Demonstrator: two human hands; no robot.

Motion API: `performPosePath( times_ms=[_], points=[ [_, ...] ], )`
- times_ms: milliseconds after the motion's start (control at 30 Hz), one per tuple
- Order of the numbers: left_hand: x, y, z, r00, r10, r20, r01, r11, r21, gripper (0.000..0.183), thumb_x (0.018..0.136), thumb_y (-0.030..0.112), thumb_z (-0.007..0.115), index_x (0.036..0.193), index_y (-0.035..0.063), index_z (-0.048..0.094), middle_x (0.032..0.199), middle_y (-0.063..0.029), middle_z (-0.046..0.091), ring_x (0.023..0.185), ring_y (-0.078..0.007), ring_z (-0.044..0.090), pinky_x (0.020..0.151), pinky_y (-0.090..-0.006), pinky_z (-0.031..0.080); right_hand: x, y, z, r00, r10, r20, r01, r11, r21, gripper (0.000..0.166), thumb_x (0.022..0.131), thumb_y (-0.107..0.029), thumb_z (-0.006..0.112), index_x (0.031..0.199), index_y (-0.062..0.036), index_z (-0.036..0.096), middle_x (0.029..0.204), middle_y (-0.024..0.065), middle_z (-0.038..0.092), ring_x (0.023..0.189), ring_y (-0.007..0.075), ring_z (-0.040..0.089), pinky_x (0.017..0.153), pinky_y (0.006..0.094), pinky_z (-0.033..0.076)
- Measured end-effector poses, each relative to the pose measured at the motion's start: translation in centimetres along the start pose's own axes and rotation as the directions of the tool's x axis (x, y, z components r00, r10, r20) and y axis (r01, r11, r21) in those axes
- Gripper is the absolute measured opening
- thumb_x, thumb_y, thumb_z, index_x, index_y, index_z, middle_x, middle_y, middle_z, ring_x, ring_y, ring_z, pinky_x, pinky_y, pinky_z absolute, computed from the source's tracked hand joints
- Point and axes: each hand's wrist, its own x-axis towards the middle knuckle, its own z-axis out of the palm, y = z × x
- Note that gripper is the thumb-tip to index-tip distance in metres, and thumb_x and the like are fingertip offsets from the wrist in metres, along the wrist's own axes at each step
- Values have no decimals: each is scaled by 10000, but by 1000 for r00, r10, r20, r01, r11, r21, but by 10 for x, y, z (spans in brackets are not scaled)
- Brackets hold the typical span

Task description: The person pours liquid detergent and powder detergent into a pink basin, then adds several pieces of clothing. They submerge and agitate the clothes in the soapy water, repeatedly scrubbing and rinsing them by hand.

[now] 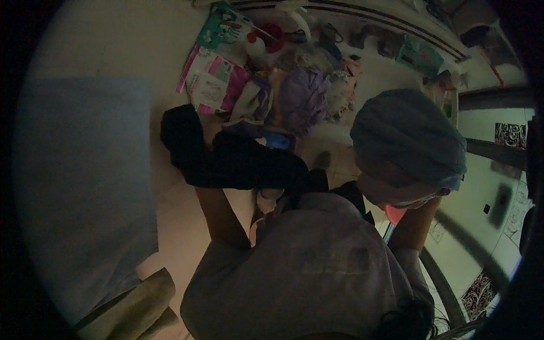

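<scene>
A black cloth or garment (250,165) lies bunched across the end of my left forearm (217,212). It covers my left hand, so the fingers cannot be seen. On the other side, a bundled grey cloth (408,136) is raised at the end of my right forearm (416,221) and hides my right hand. A bit of pink (395,213) shows just below this bundle. Beyond the black cloth sits a heap with a crumpled purple cloth (304,100) and a small blue object (277,141).
A pink-and-white printed packet (221,80) and a green bag (225,27) lie beside the heap. Farther right is a teal packet (420,55). A grey-blue cloth-covered surface (89,178) spans the left, with a rolled beige cloth (136,306) near it. Dark bars (471,242) cross the right side.
</scene>
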Motion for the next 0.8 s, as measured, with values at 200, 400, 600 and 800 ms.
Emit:
performPosePath(
  times_ms=[200,400,600,800],
  points=[
    [42,-33,31,1000,0,7,-2,943,333,617,846,331,579,1333,-15,425,1280,-193,517,1175,-320,505,1002,-416,401,-23,-5,-16,998,-24,-60,23,1000,-10,358,732,-82,605,1086,-31,591,1036,95,615,944,230,594,833,343,476],
    [83,-101,110,930,140,339,-364,248,898,625,844,326,582,1336,-23,419,1277,-198,518,1173,-323,508,1002,-408,401,-31,-5,-19,996,-36,-84,35,999,-8,360,745,-96,595,1098,-29,586,1049,99,611,956,233,590,841,348,473],
    [101,-183,128,749,71,659,-535,-523,664,563,831,264,621,1293,-9,449,1207,-222,537,1134,-364,511,999,-423,390,-42,-6,-22,992,-62,-114,62,998,-2,362,757,-110,585,1110,-26,580,1062,102,606,968,235,586,849,353,470],
    [45,-254,137,551,-284,785,-821,-16,571,305,859,205,575,1114,39,586,1177,-130,580,1190,-299,476,1017,-471,348,-50,-7,-28,987,-86,-139,88,996,9,366,769,-124,575,1121,-24,574,1075,106,602,979,238,583,856,358,467]
  ],
)
